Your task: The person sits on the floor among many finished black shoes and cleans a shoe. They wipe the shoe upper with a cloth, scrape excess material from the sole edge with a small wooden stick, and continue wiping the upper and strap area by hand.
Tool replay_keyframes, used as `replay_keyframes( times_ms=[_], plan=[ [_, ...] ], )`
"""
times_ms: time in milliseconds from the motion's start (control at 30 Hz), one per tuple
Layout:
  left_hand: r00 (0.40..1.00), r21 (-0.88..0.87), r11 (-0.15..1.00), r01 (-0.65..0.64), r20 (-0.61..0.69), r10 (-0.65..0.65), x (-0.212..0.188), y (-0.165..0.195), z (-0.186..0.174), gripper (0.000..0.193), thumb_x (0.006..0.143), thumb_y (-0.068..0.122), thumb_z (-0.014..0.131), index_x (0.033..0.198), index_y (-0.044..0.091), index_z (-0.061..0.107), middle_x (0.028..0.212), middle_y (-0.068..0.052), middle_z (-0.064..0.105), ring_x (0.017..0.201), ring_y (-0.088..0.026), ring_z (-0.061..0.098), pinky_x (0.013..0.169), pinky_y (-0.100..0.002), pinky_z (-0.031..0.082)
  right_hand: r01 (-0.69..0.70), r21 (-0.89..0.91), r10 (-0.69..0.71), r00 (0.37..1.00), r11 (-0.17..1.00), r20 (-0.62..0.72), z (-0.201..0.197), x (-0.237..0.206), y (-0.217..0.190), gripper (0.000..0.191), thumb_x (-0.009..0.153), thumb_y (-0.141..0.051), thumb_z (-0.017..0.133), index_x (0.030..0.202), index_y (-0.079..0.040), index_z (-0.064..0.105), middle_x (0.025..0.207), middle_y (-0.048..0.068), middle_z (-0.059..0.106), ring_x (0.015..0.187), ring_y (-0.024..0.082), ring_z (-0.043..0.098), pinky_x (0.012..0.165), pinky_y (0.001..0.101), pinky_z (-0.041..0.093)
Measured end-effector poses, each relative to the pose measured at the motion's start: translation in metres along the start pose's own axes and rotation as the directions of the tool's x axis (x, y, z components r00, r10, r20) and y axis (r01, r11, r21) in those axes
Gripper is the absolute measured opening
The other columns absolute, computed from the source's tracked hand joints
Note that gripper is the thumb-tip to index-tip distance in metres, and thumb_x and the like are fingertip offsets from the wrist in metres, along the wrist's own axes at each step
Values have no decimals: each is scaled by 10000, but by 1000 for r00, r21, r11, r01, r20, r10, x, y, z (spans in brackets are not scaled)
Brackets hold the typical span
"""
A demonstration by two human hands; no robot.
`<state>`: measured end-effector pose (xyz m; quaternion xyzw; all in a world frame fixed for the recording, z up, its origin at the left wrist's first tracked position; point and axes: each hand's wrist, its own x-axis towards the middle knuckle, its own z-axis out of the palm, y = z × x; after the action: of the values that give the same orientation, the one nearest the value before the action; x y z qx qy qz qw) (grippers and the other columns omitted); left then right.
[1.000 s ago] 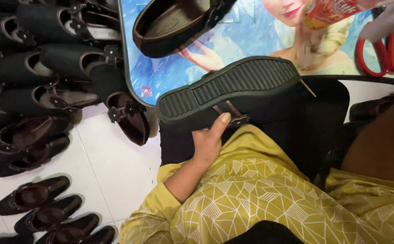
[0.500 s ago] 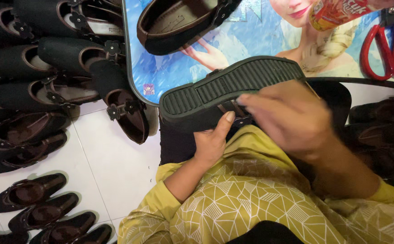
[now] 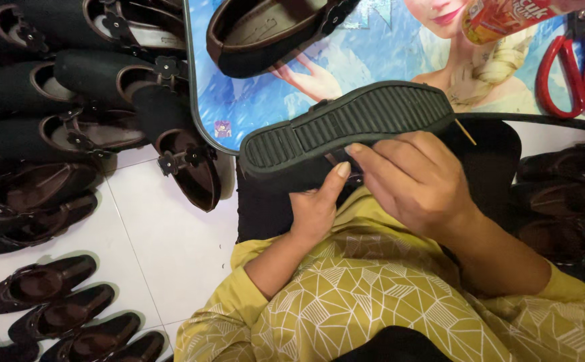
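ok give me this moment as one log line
left hand: holds shoe sole up | right hand: fingers at its side edge | nearby: red scissors, second shoe on blue tray

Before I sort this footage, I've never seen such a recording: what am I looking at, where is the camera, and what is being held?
The camera sits on a person's head and looks down at their lap and two bare hands. The left hand holds a dark shoe turned sole up, from below. The right hand rests its fingers on the shoe's near edge. Beyond lies a blue picture tray carrying another brown shoe and red scissors. On the white floor to the left stand rows of finished dark shoes, with more at the right.
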<state>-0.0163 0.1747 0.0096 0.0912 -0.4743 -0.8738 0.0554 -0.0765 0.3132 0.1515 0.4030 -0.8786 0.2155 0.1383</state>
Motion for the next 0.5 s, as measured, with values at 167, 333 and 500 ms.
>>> replay_keyframes(
  times_ms=[167,333,500],
  plan=[
    [999,38,999,-25,24,24,-3,-8,-4,159,1030,22,720,1180,7,668,1115,-27,677,1053,-121,626,959,-299,532,-61,57,64,997,997,-48,2,0,-3,336,823,53,808,1146,9,727,1029,119,656,896,294,633,799,395,530],
    [1000,11,1000,7,13,-8,-3,-12,-7,192,1007,29,722,1187,11,659,1155,-19,675,1056,-109,626,958,-291,529,-75,95,77,997,993,-23,4,-16,5,312,773,44,804,1076,8,739,924,124,671,822,293,636,740,398,510],
    [1000,89,996,28,-8,-28,-3,-13,-11,189,990,24,724,1172,-12,687,1156,-44,702,1048,-129,651,961,-309,536,-432,-213,383,893,877,-235,-26,-58,41,258,998,88,708,1206,-58,749,1029,99,709,948,270,656,871,344,520]
  ],
)
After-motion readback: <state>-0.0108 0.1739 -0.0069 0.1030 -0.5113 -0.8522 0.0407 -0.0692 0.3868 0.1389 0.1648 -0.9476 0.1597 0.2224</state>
